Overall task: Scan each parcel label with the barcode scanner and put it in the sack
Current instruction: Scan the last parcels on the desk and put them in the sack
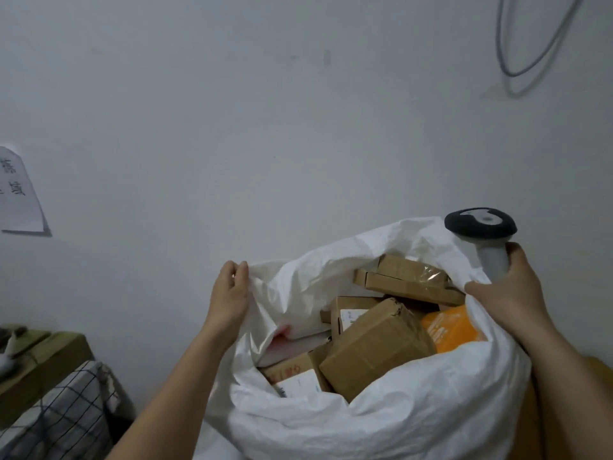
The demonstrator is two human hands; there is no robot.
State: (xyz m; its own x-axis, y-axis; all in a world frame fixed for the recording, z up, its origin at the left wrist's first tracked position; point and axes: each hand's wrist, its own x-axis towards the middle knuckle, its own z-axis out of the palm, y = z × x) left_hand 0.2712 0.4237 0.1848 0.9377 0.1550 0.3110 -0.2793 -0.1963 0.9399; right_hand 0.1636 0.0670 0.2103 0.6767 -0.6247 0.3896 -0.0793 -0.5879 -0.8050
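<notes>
**Both hands on the rim of a filled sack**

At the lower centre of the head view, a white woven sack [381, 423] stands open, its mouth spread wide between the two hands. The left hand [230, 293], at nine o'clock from the mouth, pinches the sack's rim between thumb and curled fingers and holds it up. The right hand [507, 290], at three o'clock from the mouth, has its fingers clenched around the grey handle of the barcode scanner [484, 237]; the scanner's dark head points up, above the rim. Whether that hand also grips the sack's cloth I cannot tell, though it rests against the edge there.

Inside the sack lie many parcels. A brown cardboard box [374, 346] sits tilted in the middle, corner up. At one o'clock from it, flat brown boxes [408, 280] taped with clear film lie stacked against the far wall of the sack. An orange parcel [454, 330] lies at three o'clock, just beside the middle box. White-labelled parcels [298, 380] show at eight o'clock, partly under the rim.

On the grey wall at the far left hangs a paper notice [20, 194]. Checked cloth [63, 416] lies at the lower left corner.
</notes>
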